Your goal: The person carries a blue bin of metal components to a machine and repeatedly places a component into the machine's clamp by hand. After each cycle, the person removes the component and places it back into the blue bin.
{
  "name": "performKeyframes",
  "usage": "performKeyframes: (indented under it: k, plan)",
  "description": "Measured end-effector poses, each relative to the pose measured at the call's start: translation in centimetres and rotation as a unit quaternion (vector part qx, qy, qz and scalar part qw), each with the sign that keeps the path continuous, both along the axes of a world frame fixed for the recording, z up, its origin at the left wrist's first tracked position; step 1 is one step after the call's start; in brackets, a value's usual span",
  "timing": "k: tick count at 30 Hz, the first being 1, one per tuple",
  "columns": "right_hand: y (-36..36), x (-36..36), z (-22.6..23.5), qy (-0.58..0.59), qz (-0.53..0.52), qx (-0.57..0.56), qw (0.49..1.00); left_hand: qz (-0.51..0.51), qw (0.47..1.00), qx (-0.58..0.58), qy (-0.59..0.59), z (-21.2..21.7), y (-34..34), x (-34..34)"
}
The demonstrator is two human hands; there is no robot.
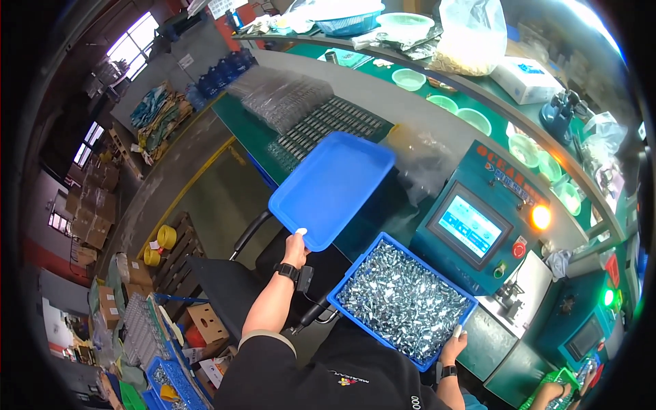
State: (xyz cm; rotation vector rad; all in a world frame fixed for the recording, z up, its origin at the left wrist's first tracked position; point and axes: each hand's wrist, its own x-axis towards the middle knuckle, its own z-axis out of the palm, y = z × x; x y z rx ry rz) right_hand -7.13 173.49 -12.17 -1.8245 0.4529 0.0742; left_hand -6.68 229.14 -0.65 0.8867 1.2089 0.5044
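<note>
- Far L: yellow cylinders [166, 237] on pallet, well apart from the work. Blk chair [215, 280] closer in, beside L arm.
- L hand [295, 250]: grasping near corner of flat tray, thumb over rim, rest of fingers mostly hidden below.
- Flat tray [335, 186]: blue, nothing in it, out ahead of L hand, overlapping bench edge in view. Can't tell if bench bears any wt. Risk: one-corner hold; if far end is unsupported, wrist twist cd dip or drop it.
- Parts bin [335, 298]: blue, R of flat tray, in front of torso, heaped w/ small shiny metal parts [403, 297]. Support underneath hidden. Risk: prob. heavy; if it tilts, parts nr rim cd spill to floor.
- R hand [452, 346]: gripping bin's near R corner, thumb at rim, other fingers partly hidden. Slip here cd drop that corner.
- Machine [499, 198] w/ lit screen [470, 227], just beyond bin. Careless swing cd knock bin on it.
- Far R: co-worker's hand [557, 391], apart from bin.
</note>
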Motion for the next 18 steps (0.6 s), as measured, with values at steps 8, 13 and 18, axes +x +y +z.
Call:
performKeyframes:
  k: [8,13,18]
  plan:
    - [0.6,-0.9,1.3,0.019,-0.005,-0.04,0.999,0.002,0.998,0.052,0.024,-3.5,12.4,5.6]
    - [0.5,-1.4,1.3,0.026,-0.015,-0.098,0.995,-0.035,0.99,0.116,0.076,-5.9,17.9,9.9]
    - [0.3,-1.4,1.7,0.059,-0.009,-0.128,0.99,-0.042,0.981,0.151,0.116,-7.5,22.4,12.0]
